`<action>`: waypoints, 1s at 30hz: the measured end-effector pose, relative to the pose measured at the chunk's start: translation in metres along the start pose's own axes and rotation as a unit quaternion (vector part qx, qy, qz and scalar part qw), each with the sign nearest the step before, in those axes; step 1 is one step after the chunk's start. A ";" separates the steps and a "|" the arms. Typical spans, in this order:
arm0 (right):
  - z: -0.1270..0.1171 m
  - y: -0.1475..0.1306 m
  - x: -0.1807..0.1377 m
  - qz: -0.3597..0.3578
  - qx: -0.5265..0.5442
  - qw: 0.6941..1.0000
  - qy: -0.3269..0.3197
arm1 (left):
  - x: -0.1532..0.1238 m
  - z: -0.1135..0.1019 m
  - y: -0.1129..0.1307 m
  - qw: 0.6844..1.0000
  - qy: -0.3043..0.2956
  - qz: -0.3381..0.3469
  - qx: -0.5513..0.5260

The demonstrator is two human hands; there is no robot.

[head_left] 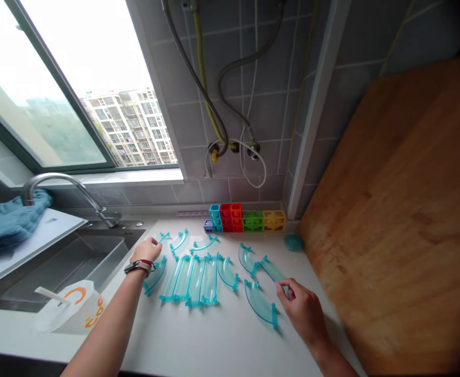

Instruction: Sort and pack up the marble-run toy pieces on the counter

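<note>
Track section (272,269), translucent teal, slants over the white countertop (230,345), long axis running far-left to near-right, my right hand (301,306) pinching its near end. My left hand (147,250) curls at another teal piece (164,236); I cannot tell whether it grips.

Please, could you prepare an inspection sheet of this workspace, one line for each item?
Surface: white counter.
Main things: straight teal pieces side by side, curved teal pieces around them.
Clutter: coloured blocks near the wall; lidded cup at left; folded blue cloth.
Hands: left hand at a small teal piece, right hand at another straight piece; grips unclear.
Cables: white cord and hoses along the wall.
Surroundings: tap and window at left, wooden board at right.
</note>
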State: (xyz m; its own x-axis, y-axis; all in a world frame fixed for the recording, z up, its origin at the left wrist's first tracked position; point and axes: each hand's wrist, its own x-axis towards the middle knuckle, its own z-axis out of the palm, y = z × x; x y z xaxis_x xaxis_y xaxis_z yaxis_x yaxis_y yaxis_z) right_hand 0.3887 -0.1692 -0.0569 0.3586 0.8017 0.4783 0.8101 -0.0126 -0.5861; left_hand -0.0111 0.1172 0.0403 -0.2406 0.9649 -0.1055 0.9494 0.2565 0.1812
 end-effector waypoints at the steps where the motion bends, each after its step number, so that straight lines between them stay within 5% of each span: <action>1: -0.002 -0.002 0.001 0.001 0.017 1.000 0.000 | 0.001 0.000 0.001 1.000 -0.006 -0.001 0.004; 5: -0.006 -0.009 0.002 0.004 0.061 0.998 -0.009 | 0.001 0.000 0.003 1.000 -0.013 0.011 0.007; 9: -0.006 -0.011 0.002 0.007 0.077 0.997 -0.017 | -0.003 -0.003 0.007 0.998 0.040 0.040 -0.014; 13: -0.003 -0.014 0.000 -0.002 0.093 0.995 -0.035 | -0.002 -0.001 0.034 0.982 0.085 0.159 -0.058; 18: -0.001 -0.016 -0.003 -0.018 0.107 0.992 -0.063 | 0.009 0.018 0.098 0.932 0.035 0.350 -0.085; 22: -0.002 -0.017 -0.004 -0.017 0.111 0.992 -0.050 | 0.023 0.035 0.141 0.909 0.013 0.412 -0.056; 30: -0.001 -0.019 -0.001 -0.027 0.120 0.991 -0.058 | 0.044 0.044 0.160 0.890 -0.034 0.450 0.062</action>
State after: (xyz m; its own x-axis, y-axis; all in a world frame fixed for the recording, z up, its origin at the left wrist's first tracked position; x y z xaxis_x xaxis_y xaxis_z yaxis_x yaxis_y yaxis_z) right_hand 0.3730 -0.1701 -0.0457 0.2506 0.8608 0.4431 0.6885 0.1633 -0.7066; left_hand 0.1389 0.1980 0.0212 0.6375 0.7698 -0.0314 0.7675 -0.6310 0.1131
